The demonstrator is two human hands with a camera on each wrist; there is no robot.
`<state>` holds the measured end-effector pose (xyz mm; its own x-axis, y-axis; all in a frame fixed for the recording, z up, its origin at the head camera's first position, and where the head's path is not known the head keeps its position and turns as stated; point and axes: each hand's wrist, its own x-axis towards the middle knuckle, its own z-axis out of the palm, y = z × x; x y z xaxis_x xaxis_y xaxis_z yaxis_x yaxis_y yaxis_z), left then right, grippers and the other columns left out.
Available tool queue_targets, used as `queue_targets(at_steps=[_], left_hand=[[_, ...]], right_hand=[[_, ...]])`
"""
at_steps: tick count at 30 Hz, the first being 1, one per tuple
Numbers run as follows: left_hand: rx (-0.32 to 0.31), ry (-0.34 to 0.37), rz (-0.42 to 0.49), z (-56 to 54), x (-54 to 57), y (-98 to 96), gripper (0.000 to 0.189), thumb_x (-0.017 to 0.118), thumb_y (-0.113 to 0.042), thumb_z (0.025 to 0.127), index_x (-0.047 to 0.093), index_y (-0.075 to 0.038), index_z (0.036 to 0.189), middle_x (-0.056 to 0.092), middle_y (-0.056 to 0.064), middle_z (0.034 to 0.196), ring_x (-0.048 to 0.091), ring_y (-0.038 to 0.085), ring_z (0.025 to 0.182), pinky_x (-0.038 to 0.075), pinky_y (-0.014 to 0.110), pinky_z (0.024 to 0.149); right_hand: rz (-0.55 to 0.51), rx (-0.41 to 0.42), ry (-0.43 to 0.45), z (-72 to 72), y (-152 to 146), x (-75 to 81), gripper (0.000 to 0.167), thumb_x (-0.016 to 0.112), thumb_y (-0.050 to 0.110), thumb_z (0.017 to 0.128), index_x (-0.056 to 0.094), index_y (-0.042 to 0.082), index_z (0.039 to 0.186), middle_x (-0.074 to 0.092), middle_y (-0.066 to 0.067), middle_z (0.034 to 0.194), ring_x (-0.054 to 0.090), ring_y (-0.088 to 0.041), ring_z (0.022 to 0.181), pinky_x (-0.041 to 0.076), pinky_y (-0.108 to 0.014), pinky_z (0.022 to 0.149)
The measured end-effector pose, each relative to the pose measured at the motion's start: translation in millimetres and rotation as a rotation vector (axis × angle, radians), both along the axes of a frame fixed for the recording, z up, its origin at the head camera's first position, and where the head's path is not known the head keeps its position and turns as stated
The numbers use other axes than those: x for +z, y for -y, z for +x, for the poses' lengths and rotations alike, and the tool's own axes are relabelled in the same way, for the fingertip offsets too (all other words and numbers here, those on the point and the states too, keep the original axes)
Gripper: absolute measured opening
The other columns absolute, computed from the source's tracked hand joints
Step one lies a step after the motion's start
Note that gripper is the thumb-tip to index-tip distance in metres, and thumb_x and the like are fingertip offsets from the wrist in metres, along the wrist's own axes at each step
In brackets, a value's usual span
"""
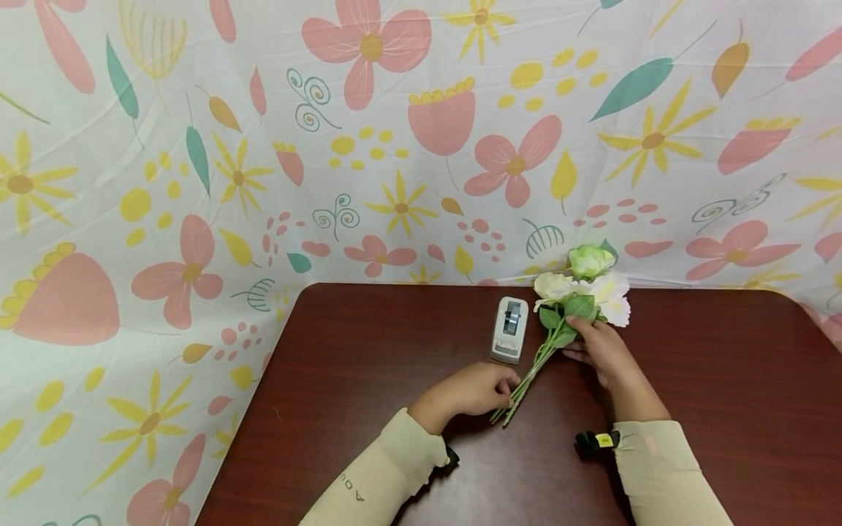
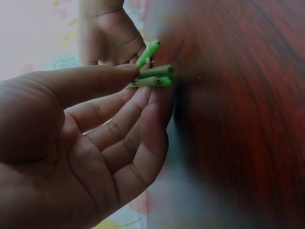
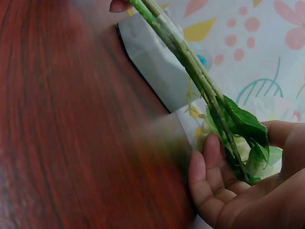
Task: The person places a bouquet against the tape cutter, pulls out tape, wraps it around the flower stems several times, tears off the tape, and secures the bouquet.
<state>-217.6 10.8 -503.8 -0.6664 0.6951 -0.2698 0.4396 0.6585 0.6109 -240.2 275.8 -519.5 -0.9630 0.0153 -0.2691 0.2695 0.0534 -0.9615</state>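
A bunch of artificial flowers (image 1: 610, 296) lies slanted over the table, with white blooms and a pale green one (image 1: 590, 261) at the far end. Its green stems (image 1: 538, 361) point down to the left. My left hand (image 1: 470, 391) pinches them near their cut ends (image 2: 159, 72) between thumb and fingers. Just below the blooms, my right hand (image 1: 604, 353) holds the bunch around its leaves (image 3: 242, 119), thumb on one side and curled fingers on the other. A shiny, clear-looking patch shows on the stems in the right wrist view.
A white tape dispenser (image 1: 508, 346) stands left of the blooms, close to the stems. The dark red-brown table (image 1: 342, 351) meets a flower-printed cloth (image 1: 408, 183) along its back edge. A black strap (image 1: 595, 443) is at the right wrist.
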Motion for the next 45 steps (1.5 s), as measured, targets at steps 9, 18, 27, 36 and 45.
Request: queue_targets(at_steps=[9, 18, 27, 36, 45], left_hand=[[0.031, 0.022, 0.01, -2.9, -2.3, 1.2, 0.036, 0.07, -0.018, 0.096, 0.066, -0.017, 0.132, 0.069, -0.01, 0.1, 0.058, -0.001, 0.084, 0.047, 0.017, 0.077], [0.039, 0.052, 0.026, -3.9, -7.6, 1.1, 0.033, 0.072, -0.014, 0.093, 0.069, -0.016, 0.125, 0.067, -0.011, 0.089, 0.055, 0.001, 0.072, 0.045, 0.017, 0.069], [0.055, 0.058, 0.044, -4.8, -9.0, 0.2, 0.031, 0.073, -0.01, 0.089, 0.071, -0.011, 0.119, 0.065, -0.008, 0.083, 0.052, 0.0, 0.068, 0.043, 0.016, 0.067], [0.055, 0.072, 0.047, -4.7, -8.5, 0.0, 0.029, 0.073, -0.01, 0.089, 0.071, -0.011, 0.118, 0.065, -0.008, 0.084, 0.052, 0.0, 0.07, 0.042, 0.016, 0.068], [0.045, 0.071, 0.041, -3.8, -4.4, 2.9, 0.03, 0.073, -0.011, 0.09, 0.071, -0.012, 0.119, 0.067, -0.006, 0.087, 0.053, 0.001, 0.071, 0.044, 0.017, 0.068]], right_hand=[[0.085, 0.037, 0.007, -0.8, -2, -5.5, 0.062, 0.046, 0.042, 0.107, 0.033, -0.007, 0.142, 0.06, 0.003, 0.104, 0.07, -0.005, 0.084, 0.06, -0.028, 0.083], [0.205, 0.088, 0.054, 4.4, -5, -8.2, 0.074, 0.046, 0.051, 0.105, 0.029, -0.01, 0.144, 0.055, -0.019, 0.122, 0.07, -0.011, 0.084, 0.061, -0.032, 0.078], [0.338, 0.176, 0.126, 9.9, -7, 6.7, 0.08, 0.044, 0.06, 0.102, 0.037, -0.009, 0.142, 0.07, -0.012, 0.109, 0.067, -0.012, 0.078, 0.056, -0.033, 0.067], [0.618, 0.17, 0.054, 15.7, -13, 22.0, 0.063, 0.045, 0.06, 0.102, 0.056, -0.002, 0.097, 0.061, -0.007, 0.077, 0.053, -0.019, 0.06, 0.05, -0.035, 0.055], [0.68, 0.161, -0.042, 19.9, -7, 38.4, 0.06, 0.044, 0.055, 0.104, 0.056, -0.003, 0.115, 0.066, -0.011, 0.088, 0.059, -0.018, 0.068, 0.051, -0.033, 0.058]])
